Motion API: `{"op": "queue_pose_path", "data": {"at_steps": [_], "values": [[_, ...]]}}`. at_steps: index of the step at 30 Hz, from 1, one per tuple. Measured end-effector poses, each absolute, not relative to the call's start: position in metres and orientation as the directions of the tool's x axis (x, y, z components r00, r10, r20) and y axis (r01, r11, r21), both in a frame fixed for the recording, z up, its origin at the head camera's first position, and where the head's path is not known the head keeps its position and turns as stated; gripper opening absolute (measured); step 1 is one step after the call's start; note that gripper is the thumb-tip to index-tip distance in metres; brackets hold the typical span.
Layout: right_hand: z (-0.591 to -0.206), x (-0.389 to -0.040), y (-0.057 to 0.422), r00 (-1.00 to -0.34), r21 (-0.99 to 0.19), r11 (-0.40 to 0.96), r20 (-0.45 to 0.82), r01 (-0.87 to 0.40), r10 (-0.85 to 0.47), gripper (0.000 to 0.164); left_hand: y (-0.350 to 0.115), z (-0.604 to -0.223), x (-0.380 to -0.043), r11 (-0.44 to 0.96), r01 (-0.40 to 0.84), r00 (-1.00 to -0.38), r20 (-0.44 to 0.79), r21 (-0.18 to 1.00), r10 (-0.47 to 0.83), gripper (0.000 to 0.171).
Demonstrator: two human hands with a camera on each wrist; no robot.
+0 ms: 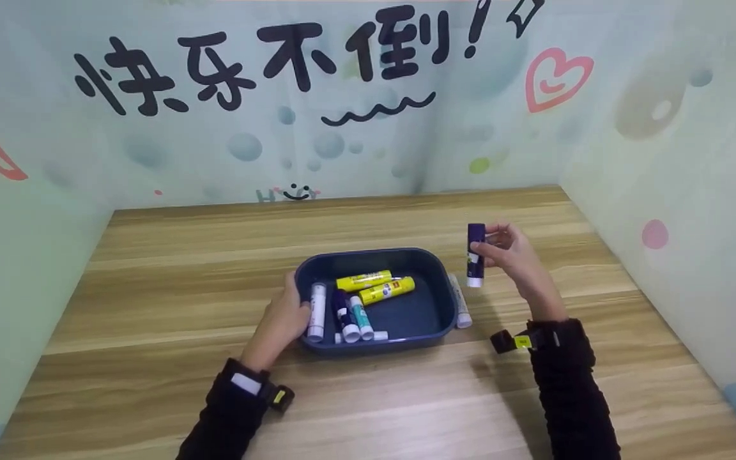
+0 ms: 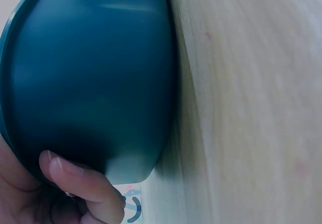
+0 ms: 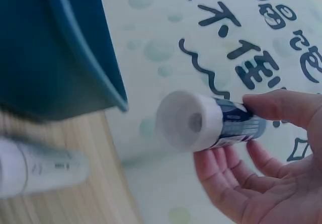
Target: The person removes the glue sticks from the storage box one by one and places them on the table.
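Note:
My right hand (image 1: 513, 255) pinches a dark purple glue stick (image 1: 475, 255) with a white base, upright and to the right of the bin. In the right wrist view the hollow white base of this glue stick (image 3: 188, 122) faces the camera. My left hand (image 1: 286, 316) grips the left end of the dark blue bin (image 1: 432, 329), thumb over the rim and fingers on the outer wall. Inside lie two yellow glue sticks (image 1: 386, 291), a white one (image 1: 317, 312), a dark purple one (image 1: 344, 314), a teal-and-white one (image 1: 361, 317) and another white piece (image 1: 379, 335) by the near wall.
A white glue stick (image 1: 462, 306) lies on the wooden table (image 1: 183, 287) against the bin's right side. A printed backdrop (image 1: 355, 153) stands along the back, with panels (image 1: 662, 191) at both sides.

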State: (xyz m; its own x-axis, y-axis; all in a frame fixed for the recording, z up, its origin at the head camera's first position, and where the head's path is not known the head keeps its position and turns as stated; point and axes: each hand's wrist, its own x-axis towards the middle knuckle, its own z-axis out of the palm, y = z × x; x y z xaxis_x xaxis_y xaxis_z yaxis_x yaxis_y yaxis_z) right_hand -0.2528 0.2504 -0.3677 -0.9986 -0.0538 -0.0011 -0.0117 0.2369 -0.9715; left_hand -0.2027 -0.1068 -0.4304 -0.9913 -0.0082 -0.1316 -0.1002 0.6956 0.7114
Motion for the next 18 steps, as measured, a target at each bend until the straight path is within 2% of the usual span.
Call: {"op": "queue_pose_path", "data": {"at_steps": [7,13,18], "values": [[-0.382,-0.259,0.264,-0.988,-0.884,0.465,-0.111,0.050,-0.104,0.044,-0.107,-0.430,-0.202,0.700,-0.096,-0.993,-0.121,0.708,-0.013,0.061],[-0.395,-0.263,0.268,-0.962,-0.804,0.583,-0.236,0.114,-0.137,0.050,-0.107,-0.430,-0.202,0.697,-0.086,-0.994,-0.111,0.712,-0.008,0.059],[-0.406,-0.266,0.267,-0.948,-0.734,0.670,-0.277,0.107,-0.153,0.055,-0.107,-0.430,-0.202,0.702,-0.081,-0.995,-0.104,0.707,-0.010,0.059]]}}
